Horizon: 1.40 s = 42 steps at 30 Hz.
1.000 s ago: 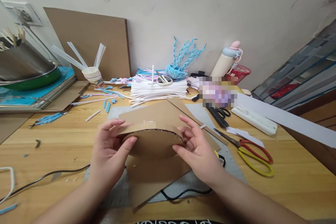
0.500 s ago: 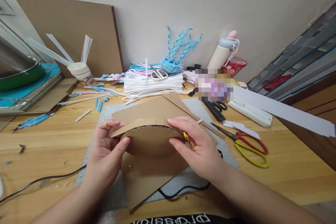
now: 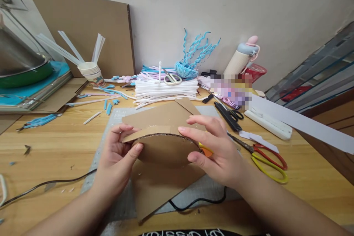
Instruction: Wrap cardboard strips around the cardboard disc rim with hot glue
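Cardboard disc (image 3: 166, 151), brown and tipped up with its flat face towards me, is held above the grey mat (image 3: 121, 202). A narrow cardboard strip (image 3: 155, 132) bends along the disc's curved upper edge. My left hand (image 3: 116, 156) grasps the left end of strip and disc together, thumb on the near face, fingers behind. My right hand (image 3: 221, 147) is loosely spread at the other end: the index fingertip touches the top of the strip, while I cannot tell whether the thumb presses on the disc. Just beside that thumb, above the mat, shows an orange and yellow object (image 3: 207, 151), partly hidden.

On the mat, under the disc, lies a flat cardboard sheet (image 3: 160, 188), and a black cord (image 3: 199, 202) curves across the mat's near part. To the mat's right lie scissors with red and yellow handles (image 3: 269, 162). Beyond the mat is a bundle of white pipe cleaners (image 3: 166, 91), with small scissors (image 3: 173, 78) on top. Farther off, beyond the mat's left corner, stand stacked paper cups (image 3: 90, 70).
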Each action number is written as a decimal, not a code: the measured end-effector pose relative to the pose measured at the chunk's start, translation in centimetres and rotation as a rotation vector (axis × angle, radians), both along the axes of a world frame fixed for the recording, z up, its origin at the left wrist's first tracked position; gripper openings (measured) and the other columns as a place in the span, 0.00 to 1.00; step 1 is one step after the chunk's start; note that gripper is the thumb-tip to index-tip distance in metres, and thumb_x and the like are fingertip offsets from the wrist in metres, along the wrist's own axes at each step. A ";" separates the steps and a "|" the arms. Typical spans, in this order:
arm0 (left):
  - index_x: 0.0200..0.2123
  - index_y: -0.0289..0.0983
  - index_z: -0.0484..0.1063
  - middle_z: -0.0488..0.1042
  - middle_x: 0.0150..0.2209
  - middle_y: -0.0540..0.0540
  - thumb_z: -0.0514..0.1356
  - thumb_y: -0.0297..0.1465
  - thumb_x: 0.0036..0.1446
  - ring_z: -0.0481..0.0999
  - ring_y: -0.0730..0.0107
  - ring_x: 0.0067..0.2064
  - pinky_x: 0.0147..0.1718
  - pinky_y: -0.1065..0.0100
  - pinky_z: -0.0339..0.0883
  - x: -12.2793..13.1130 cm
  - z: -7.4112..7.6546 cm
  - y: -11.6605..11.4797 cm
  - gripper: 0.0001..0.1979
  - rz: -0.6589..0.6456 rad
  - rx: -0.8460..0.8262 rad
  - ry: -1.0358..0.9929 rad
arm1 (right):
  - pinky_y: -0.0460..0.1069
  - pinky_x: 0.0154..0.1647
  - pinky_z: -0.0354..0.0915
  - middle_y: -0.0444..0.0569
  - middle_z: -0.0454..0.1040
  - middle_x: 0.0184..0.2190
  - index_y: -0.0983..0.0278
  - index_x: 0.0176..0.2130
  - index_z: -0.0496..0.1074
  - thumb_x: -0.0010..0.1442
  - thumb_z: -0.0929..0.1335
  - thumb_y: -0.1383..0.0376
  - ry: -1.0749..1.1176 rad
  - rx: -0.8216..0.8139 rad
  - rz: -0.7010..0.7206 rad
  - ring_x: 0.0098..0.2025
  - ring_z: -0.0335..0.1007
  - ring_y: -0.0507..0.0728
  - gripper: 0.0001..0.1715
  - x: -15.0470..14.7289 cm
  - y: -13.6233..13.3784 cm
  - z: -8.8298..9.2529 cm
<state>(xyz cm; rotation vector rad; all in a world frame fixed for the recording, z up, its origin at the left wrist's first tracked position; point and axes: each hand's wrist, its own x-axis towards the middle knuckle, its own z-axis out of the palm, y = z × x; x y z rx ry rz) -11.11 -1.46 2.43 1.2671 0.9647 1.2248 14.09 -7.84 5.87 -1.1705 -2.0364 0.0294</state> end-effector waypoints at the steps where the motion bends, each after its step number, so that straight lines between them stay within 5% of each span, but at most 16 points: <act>1: 0.46 0.44 0.66 0.77 0.44 0.48 0.71 0.40 0.52 0.76 0.71 0.34 0.32 0.71 0.71 0.0 0.0 0.0 0.23 -0.003 -0.004 0.000 | 0.63 0.56 0.56 0.55 0.70 0.55 0.56 0.60 0.70 0.72 0.63 0.51 -0.035 0.030 -0.002 0.57 0.68 0.65 0.22 0.1 0.1 0.1; 6: 0.46 0.45 0.65 0.76 0.44 0.49 0.71 0.43 0.52 0.76 0.72 0.36 0.35 0.72 0.70 0.0 0.1 0.0 0.24 -0.031 -0.019 -0.006 | 0.64 0.56 0.52 0.55 0.74 0.50 0.58 0.58 0.70 0.73 0.62 0.53 -0.096 0.099 -0.012 0.56 0.69 0.65 0.21 0.0 0.2 0.5; 12: 0.48 0.45 0.68 0.74 0.43 0.47 0.71 0.50 0.48 0.74 0.64 0.44 0.39 0.69 0.67 -1.1 0.8 1.0 0.29 -0.086 -0.047 0.059 | 0.60 0.52 0.54 0.46 0.79 0.42 0.57 0.56 0.69 0.68 0.67 0.70 0.018 -0.034 -0.004 0.47 0.69 0.59 0.18 -0.3 -0.2 0.6; 16: 0.31 0.41 0.70 0.68 0.32 0.50 0.61 0.59 0.55 0.66 0.67 0.37 0.36 0.69 0.61 -2.4 1.4 2.0 0.26 -0.106 -0.108 0.144 | 0.59 0.52 0.54 0.44 0.78 0.40 0.57 0.56 0.68 0.67 0.66 0.73 0.044 -0.027 0.032 0.43 0.72 0.57 0.21 -0.4 -0.2 0.5; 19: 0.20 0.38 0.65 0.62 0.23 0.52 0.64 0.56 0.55 0.60 0.70 0.29 0.30 0.68 0.55 -3.0 2.2 2.2 0.28 -0.218 -0.191 0.210 | 0.60 0.55 0.52 0.44 0.78 0.39 0.56 0.58 0.66 0.67 0.66 0.72 0.017 -0.062 0.028 0.42 0.73 0.57 0.23 -0.4 -0.3 0.3; 24: 0.18 0.39 0.62 0.56 0.19 0.55 0.66 0.52 0.52 0.53 0.73 0.25 0.26 0.69 0.52 -3.2 3.6 1.9 0.27 -0.300 -0.279 0.164 | 0.62 0.59 0.50 0.43 0.79 0.39 0.53 0.60 0.63 0.68 0.67 0.71 0.013 -0.119 0.025 0.41 0.74 0.57 0.24 -0.5 -0.6 -0.2; 30: 0.18 0.39 0.56 0.51 0.20 0.56 0.65 0.49 0.56 0.49 0.74 0.25 0.26 0.70 0.50 -3.4 4.3 1.7 0.28 -0.288 -0.295 0.044 | 0.63 0.62 0.46 0.42 0.78 0.37 0.53 0.59 0.63 0.68 0.66 0.72 -0.020 -0.159 0.040 0.40 0.73 0.56 0.24 -0.6 -0.6 0.5; 42: 0.16 0.39 0.57 0.51 0.18 0.56 0.72 0.48 0.48 0.50 0.75 0.23 0.24 0.70 0.50 -3.3 6.4 1.9 0.29 -0.216 -0.249 -0.020 | 0.65 0.64 0.45 0.43 0.78 0.40 0.50 0.60 0.64 0.69 0.67 0.70 -0.053 -0.199 0.085 0.41 0.71 0.56 0.24 -0.3 -0.6 0.9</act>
